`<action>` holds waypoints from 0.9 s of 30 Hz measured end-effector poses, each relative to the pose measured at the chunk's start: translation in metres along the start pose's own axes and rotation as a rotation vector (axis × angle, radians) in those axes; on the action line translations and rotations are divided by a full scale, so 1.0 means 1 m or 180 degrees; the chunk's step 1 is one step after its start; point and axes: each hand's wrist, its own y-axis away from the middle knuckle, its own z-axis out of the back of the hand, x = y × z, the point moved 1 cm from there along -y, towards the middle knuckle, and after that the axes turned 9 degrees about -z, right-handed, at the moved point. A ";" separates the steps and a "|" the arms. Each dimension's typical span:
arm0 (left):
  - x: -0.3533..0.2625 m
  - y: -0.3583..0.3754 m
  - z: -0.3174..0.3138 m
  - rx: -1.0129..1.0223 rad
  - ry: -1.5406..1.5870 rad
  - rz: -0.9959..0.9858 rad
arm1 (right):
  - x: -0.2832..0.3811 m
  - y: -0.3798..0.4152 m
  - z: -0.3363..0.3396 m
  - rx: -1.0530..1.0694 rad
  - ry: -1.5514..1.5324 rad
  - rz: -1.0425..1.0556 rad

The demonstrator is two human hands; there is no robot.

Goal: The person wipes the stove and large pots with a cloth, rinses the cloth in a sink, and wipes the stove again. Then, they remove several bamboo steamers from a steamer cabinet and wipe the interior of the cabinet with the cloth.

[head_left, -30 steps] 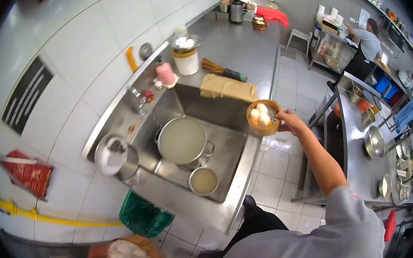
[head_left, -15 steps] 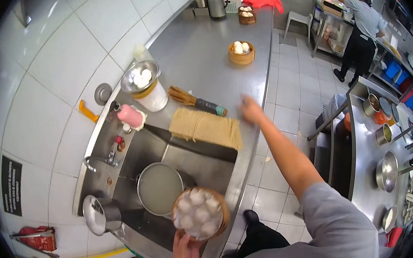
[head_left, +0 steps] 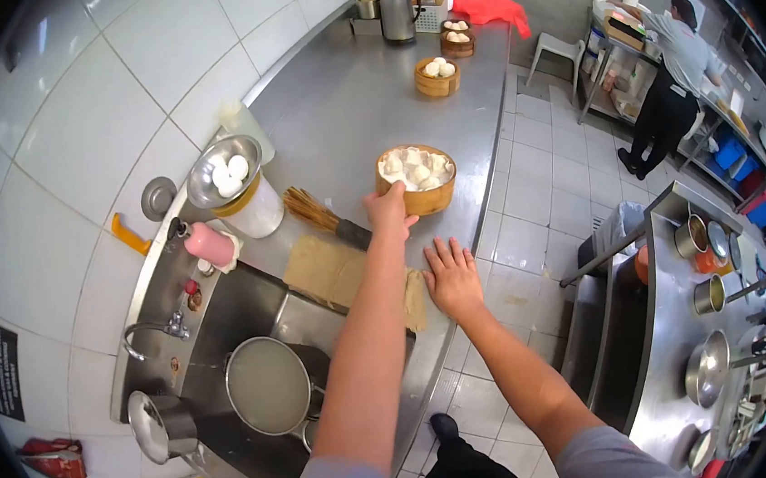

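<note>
My left hand (head_left: 388, 209) grips the near rim of a round bamboo steamer (head_left: 434, 200) at the steel counter. White dumplings (head_left: 415, 167) fill the steamer. My right hand (head_left: 453, 280) lies flat with fingers spread at the counter's front edge, just below the steamer. Left of the steamer, a stick brush (head_left: 315, 210) with a dark wrapped handle lies partly hidden by my left forearm. A folded tan cloth (head_left: 317, 270) rests along the sink's edge, also partly covered by that forearm.
A pot of cloudy liquid (head_left: 268, 386) sits in the sink (head_left: 294, 318). A metal bowl of eggs (head_left: 225, 173), a pink pump bottle (head_left: 210, 245) and smaller steamers (head_left: 437, 78) stand on the counter (head_left: 327, 116). A co-worker (head_left: 674, 77) stands at far shelves.
My left hand has carried the steamer from over the sink forward onto the counter side. My right hand has drawn back toward me and now lies flat at the edge.
</note>
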 end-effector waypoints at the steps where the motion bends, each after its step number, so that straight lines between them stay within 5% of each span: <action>1: 0.007 -0.009 -0.010 -0.0020 0.0028 0.0026 | 0.001 0.000 0.001 0.0027 0.0025 0.0022; 4: 0.027 -0.023 -0.032 0.1138 0.0959 -0.0180 | 0.001 0.004 0.000 0.0032 0.0049 0.0027; 8: 0.026 0.027 -0.018 0.2603 0.0721 -0.0174 | -0.003 0.002 -0.005 -0.0311 0.0165 0.0205; 11: -0.009 0.121 0.043 0.3091 0.0140 -0.0234 | -0.029 -0.005 -0.046 -0.0637 0.0342 0.0618; 12: -0.013 0.146 0.074 0.3346 -0.0352 -0.1192 | -0.065 -0.007 -0.088 -0.0427 0.0509 0.0850; 13: -0.018 0.181 0.109 0.3422 -0.0301 -0.1426 | -0.047 -0.002 -0.062 -0.0591 0.0405 0.1076; 15: -0.042 0.259 0.201 0.3711 0.0289 -0.0866 | -0.032 -0.013 -0.047 -0.0591 0.0509 0.0869; 17: -0.063 0.333 0.305 0.3450 -0.0482 -0.1125 | -0.030 -0.020 -0.031 -0.0078 -0.0227 0.0807; 19: -0.055 0.423 0.414 0.2778 0.0358 -0.0948 | -0.061 -0.047 -0.061 0.0197 -0.0061 0.0911; 20: -0.041 0.468 0.470 0.2388 0.0268 -0.0957 | -0.079 -0.068 -0.080 0.0822 -0.0961 0.0389; 21: -0.025 0.517 0.521 0.2036 0.0184 -0.0947 | -0.078 -0.063 -0.069 0.1904 -0.2881 -0.0957; 22: -0.008 0.573 0.565 0.1465 0.0323 -0.0885 | -0.061 -0.059 -0.053 0.1138 -0.3017 -0.1191; 23: 0.009 0.628 0.604 0.0938 0.0485 -0.0808 | -0.098 -0.086 -0.081 0.0179 -0.2103 0.0122; 25: 0.051 0.725 0.661 -0.0210 0.0276 -0.0548 | 0.010 -0.009 -0.014 0.0001 -0.3767 -0.1019; 27: 0.106 0.797 0.706 -0.1326 0.0491 -0.0104 | 0.085 0.044 0.014 0.0231 -0.3957 -0.0694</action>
